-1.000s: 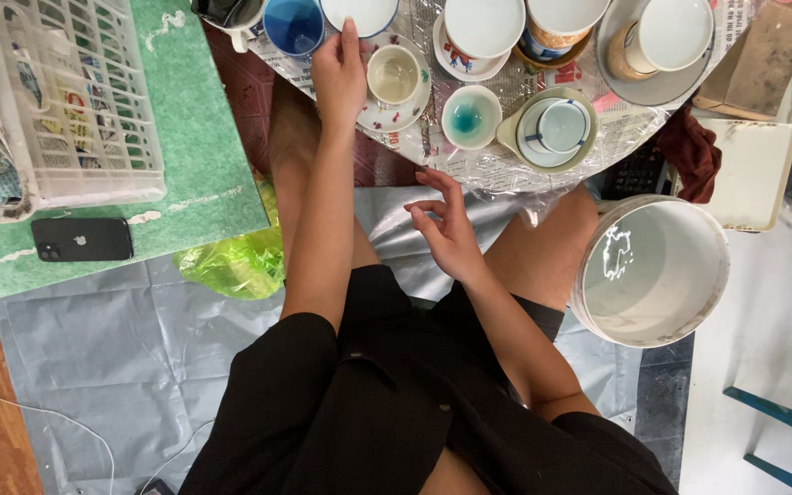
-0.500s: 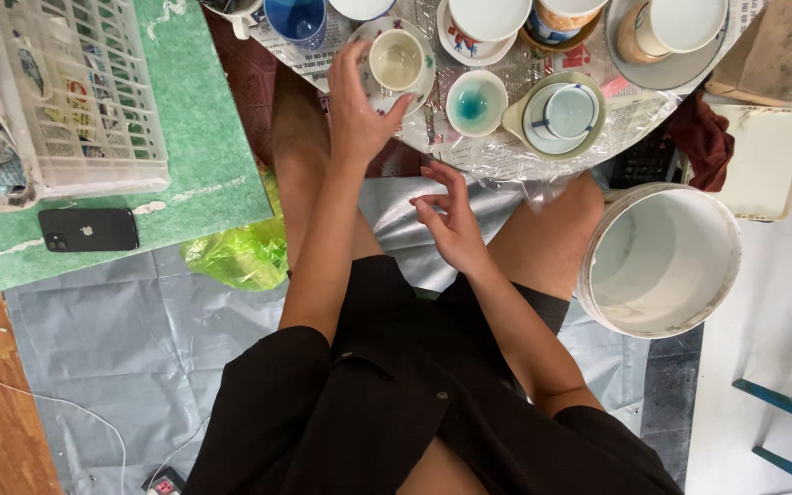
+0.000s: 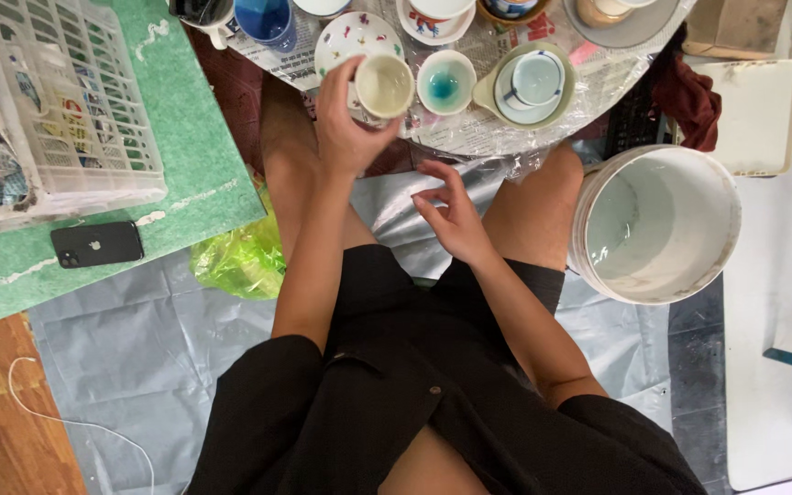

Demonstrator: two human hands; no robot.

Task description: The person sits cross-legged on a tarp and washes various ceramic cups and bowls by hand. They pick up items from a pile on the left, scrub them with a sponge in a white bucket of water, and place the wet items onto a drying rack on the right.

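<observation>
Pottery/glazing workspace, prob. home studio: cups & bowls [image 3: 445, 81] crowd newspaper-covered worktop [image 3: 497, 128], slip-smeared white bucket [image 3: 657, 223], plastic sheet [image 3: 112, 367] over the floor, drying rack [image 3: 66, 101].

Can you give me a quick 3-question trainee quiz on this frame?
1. True or false: the left hand holds the small cream cup lifted off the patterned saucer.
2. What sits right of the person's knee? A) the white bucket B) a kettle C) a stack of plates
3. Fill in: the black phone lies on the ____ mat.

Key:
1. True; the fingers wrap the cup, while the right hand hovers empty below.
2. A
3. green
</observation>
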